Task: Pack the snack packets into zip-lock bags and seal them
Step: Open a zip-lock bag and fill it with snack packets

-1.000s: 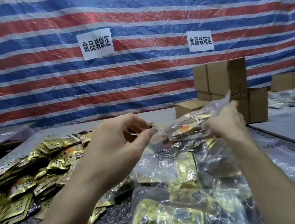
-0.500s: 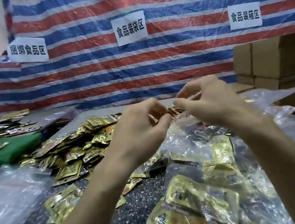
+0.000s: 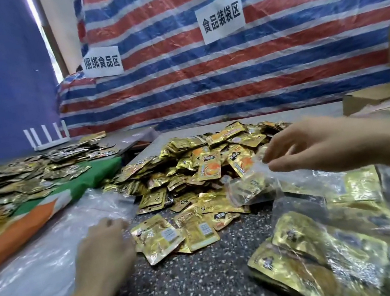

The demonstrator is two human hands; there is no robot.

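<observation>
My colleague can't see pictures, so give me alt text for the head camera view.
The right hand pinches a clear zip-lock bag by a pile of gold snack packets; the left hand touches loose clear plastic.

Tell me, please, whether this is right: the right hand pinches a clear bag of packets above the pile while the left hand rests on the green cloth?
Not quite: the head view shows the left hand on the clear plastic bags, not the green cloth. The right hand does pinch the bag of packets.
</observation>
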